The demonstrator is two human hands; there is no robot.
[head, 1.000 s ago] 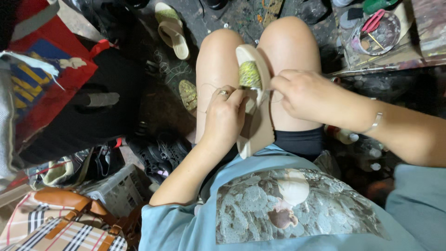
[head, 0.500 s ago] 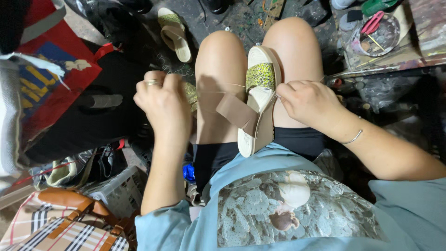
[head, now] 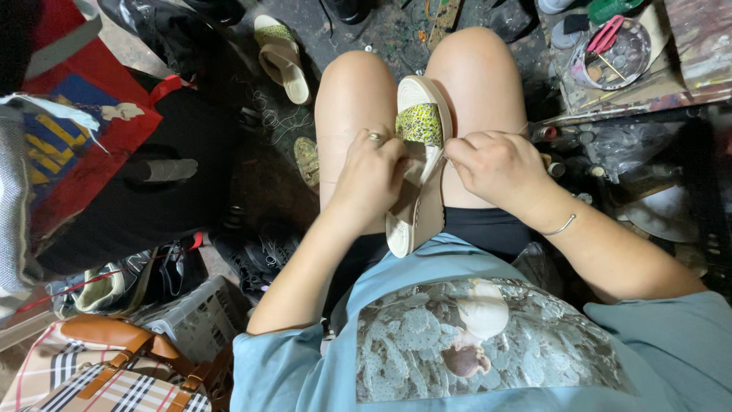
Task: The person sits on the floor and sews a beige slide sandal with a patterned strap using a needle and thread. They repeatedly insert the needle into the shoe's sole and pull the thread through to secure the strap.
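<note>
On the lap, betw. the two bare thighs, the left hand is closing its grip round the tan strap and edge of a beige sandal, fingers pressed together on it, a ring showing on one finger. The right hand is sitting just beside, on the sandal's other edge, fingers curled tight; it's pinching sth. thin at the sole edge, too small to tell what. A thin bangle is hanging on the right wrist.

The sandal is lying sole-side against the legs, toe pointing away from the body, its yellow-green patterned band just above both hands, heel end touching the black shorts.

Further out: a matching sandal is lying on the dark floor, upper left, well apart. A round tin w/ pink-handled scissors is sitting upper right on a cluttered desk. At left, a red and blue bag; lower left, a plaid handbag w/ brown straps beside a grey plastic crate.
</note>
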